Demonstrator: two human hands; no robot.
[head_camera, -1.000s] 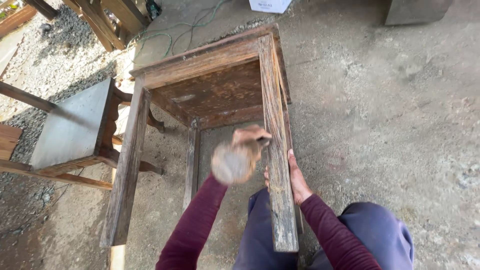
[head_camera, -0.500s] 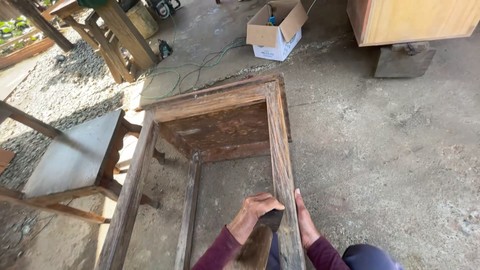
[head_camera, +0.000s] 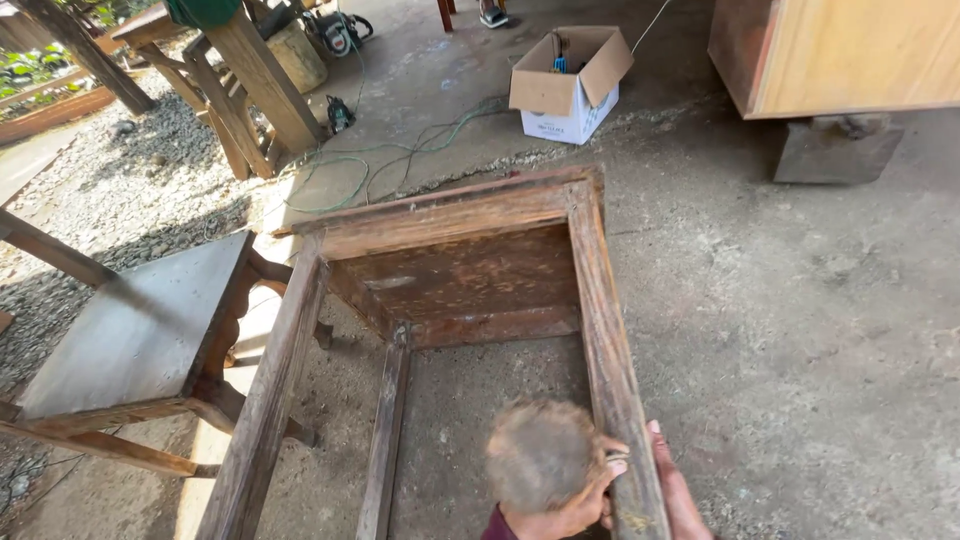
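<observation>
A worn, round, grey-brown brush head (head_camera: 541, 455) is clasped in the left hand (head_camera: 572, 497), the grip closed around it, just inside the long right rail of an overturned weathered brown wooden desk frame (head_camera: 470, 270) lying on the concrete floor (head_camera: 800, 330). The rail's outer face is touched by the flat right hand (head_camera: 680, 490), its fingers together.

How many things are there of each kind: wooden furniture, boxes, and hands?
Old wooden tables and benches: 3: the table on its side, the grey-topped bench, the workbench.
Cardboard boxes: 1.
Hands: 2: the left hand with a round brush, the right hand.
Total: 6.
</observation>
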